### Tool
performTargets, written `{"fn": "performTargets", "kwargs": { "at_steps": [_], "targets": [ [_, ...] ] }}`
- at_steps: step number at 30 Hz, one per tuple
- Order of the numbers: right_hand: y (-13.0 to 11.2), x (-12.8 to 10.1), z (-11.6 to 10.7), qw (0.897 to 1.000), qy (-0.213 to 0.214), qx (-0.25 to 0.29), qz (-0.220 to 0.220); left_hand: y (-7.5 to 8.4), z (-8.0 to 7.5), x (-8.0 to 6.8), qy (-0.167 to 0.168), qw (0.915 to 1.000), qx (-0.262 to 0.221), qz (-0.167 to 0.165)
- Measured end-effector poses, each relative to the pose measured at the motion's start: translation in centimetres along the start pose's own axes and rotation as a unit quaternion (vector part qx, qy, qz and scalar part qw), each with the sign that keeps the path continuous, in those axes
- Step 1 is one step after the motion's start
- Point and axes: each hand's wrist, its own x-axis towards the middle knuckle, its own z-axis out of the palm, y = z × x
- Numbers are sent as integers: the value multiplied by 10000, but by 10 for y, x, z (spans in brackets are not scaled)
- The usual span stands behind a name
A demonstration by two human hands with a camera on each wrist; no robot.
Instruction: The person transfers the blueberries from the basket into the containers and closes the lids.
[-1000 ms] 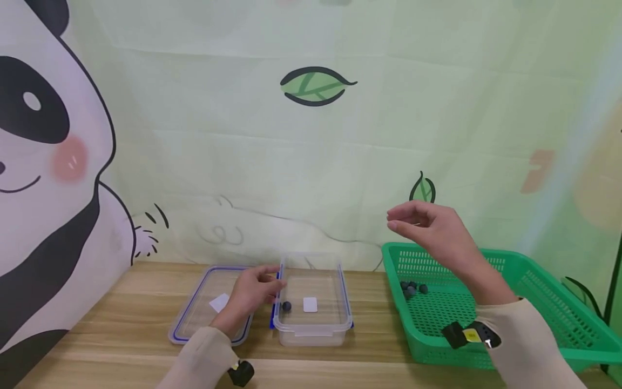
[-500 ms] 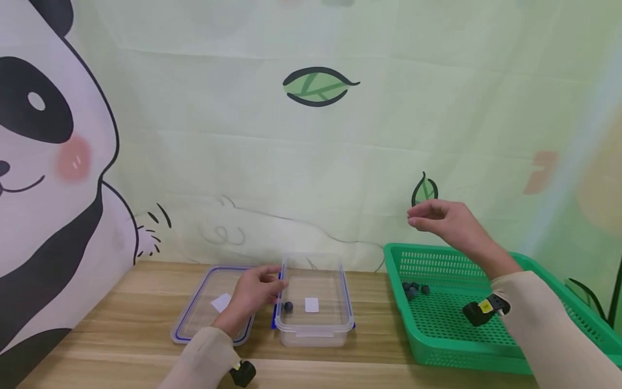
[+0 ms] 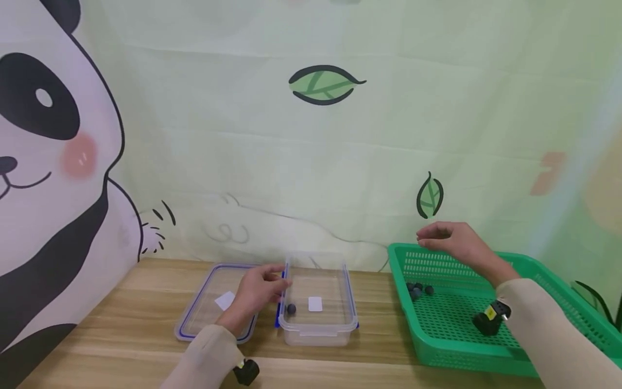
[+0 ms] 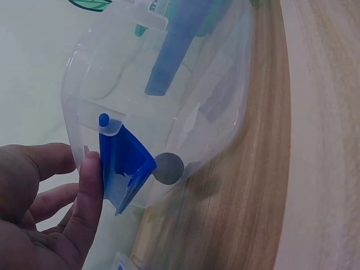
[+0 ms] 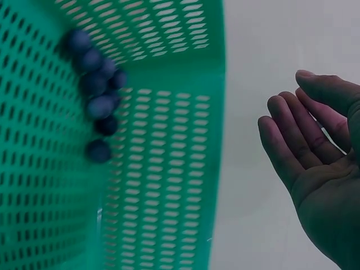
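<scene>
In the head view, my left hand [image 3: 257,294] is at the left rim of a clear plastic food container [image 3: 318,327]. The left wrist view shows its thumb and a finger pinching the rim beside a hanging blue latch [image 4: 125,166]. One dark blueberry [image 3: 291,309] lies inside, near the left wall. My right hand [image 3: 457,243] hovers above the back left rim of a green plastic basket [image 3: 425,346], holding nothing; its fingers are loosely bent. Several blueberries [image 5: 94,84] cluster in the basket's corner.
A clear lid [image 3: 194,313] with a blue seal lies on the wooden table [image 3: 121,335], left of the container. White square labels mark the lid and the container [image 3: 315,304]. Behind the table hangs a printed backdrop [image 3: 218,135] with a panda and leaves.
My right hand has moved right and then down, to above the basket's back left rim. The left hand stays at the container's rim. The head view has shifted slightly.
</scene>
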Motion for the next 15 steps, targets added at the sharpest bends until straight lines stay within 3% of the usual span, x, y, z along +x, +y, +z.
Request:
{"fn": "performTargets", "kwargs": {
  "at_steps": [15],
  "targets": [
    [49,-1,12,9977,-597,12,319,-1,1,1,11,10000,28,18]
  ]
}}
